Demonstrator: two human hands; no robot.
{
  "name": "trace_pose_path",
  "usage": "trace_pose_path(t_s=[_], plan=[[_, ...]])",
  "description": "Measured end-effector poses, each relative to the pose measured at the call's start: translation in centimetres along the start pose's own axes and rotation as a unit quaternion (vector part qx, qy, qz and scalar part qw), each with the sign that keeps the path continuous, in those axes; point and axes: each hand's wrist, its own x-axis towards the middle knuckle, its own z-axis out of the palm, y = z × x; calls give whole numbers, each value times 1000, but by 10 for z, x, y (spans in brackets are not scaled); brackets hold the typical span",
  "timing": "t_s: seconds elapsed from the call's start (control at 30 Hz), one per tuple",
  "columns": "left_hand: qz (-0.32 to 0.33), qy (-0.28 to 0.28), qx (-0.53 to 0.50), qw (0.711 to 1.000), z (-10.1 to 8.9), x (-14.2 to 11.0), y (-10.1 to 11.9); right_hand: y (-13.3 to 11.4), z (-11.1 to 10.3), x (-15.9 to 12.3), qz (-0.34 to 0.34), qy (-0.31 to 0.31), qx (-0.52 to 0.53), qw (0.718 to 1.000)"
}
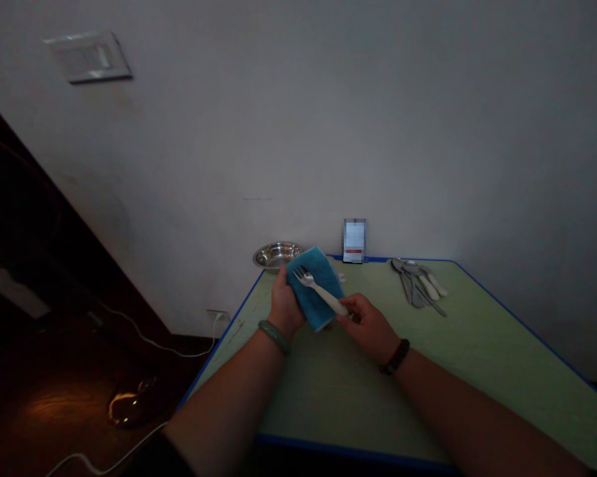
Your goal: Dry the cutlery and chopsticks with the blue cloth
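While lying over the soft-looking blue cloth (308,306) above the table (328,397), seems a light, stiff, slightly slippery fork (319,289), best held by its handle, pinched near the end by fingers of the right hand (372,326), with the left hand (285,308) curled around the cloth.

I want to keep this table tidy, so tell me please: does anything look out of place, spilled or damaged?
The metal bowl at the far left corner of the table looks odd: its rim seems to reach past the edge. I see no spill, and no clear damage on the fork or blue cloth.
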Motion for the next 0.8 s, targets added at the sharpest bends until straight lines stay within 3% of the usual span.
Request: trace_pose_path(t_s=[0.3,0.63,0.8], plan=[[-21,4,-6,1000,3,-3,-1,-1,-1,0,-6,-6,7,1000],[22,6,-8,1000,1,1,2,-2,0,0,-1,2,-9,1000],[-2,8,0,1000,2,0,1,-2,0,0,0,-2,4,1000]])
